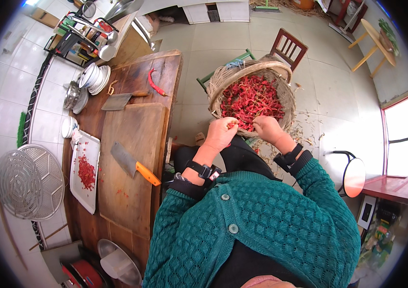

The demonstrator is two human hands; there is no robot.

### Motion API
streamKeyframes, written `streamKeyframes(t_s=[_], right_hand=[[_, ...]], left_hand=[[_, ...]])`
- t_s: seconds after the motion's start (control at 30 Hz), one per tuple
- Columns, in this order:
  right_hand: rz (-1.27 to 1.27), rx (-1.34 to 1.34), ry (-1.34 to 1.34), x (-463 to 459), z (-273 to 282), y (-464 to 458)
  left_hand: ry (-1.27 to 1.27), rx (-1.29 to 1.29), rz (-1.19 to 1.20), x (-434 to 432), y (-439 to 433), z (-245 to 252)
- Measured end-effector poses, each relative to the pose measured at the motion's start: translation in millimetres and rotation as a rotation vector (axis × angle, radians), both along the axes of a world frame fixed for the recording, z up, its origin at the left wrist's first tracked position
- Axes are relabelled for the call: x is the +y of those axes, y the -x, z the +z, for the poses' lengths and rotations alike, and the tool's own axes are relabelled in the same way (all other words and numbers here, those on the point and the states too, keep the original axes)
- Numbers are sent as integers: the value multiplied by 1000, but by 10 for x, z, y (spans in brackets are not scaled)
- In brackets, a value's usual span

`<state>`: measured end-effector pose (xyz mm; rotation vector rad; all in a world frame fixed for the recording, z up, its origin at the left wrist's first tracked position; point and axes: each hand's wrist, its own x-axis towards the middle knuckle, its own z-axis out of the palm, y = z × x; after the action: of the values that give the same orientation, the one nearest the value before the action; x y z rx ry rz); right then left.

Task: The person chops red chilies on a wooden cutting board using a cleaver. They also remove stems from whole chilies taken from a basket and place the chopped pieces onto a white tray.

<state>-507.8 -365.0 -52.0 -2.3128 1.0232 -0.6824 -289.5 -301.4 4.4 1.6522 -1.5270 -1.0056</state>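
A wicker basket with an arched handle stands before me, filled with dried red chili peppers and their pale stems. Over its near rim, my left hand is curled into a fist, and red pepper shows between its fingers. My right hand is beside it at the same rim, a short gap apart. Its thumb and fingertips come together over the peppers; whether something thin is pinched there is too small to tell.
On the wooden table at left lie a cutting board, an orange-handled cleaver, a second cleaver, a fresh red chili and a white tray of chopped chili. Behind the basket stands a wooden chair; stem scraps litter the floor.
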Motion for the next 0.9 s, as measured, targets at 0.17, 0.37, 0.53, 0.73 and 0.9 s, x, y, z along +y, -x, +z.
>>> streamKeyframes(t_s=[0.17,0.37,0.53,0.73,0.9], right_hand=[[189,82,81,222,372,-202],[239,92,91,305,433,-238],[254,6,214,368,425,-212],[103,-341,24,448,575,-335],[-10,-754,-978,473,705,-402]], left_hand=[[385,-390,-243,90,54,56],[337,-466,-342,145,53,76],[311,-274,-333,183,50,111],[262,-31,-261,219,11,235],[346,-1,-238,230,16,415]])
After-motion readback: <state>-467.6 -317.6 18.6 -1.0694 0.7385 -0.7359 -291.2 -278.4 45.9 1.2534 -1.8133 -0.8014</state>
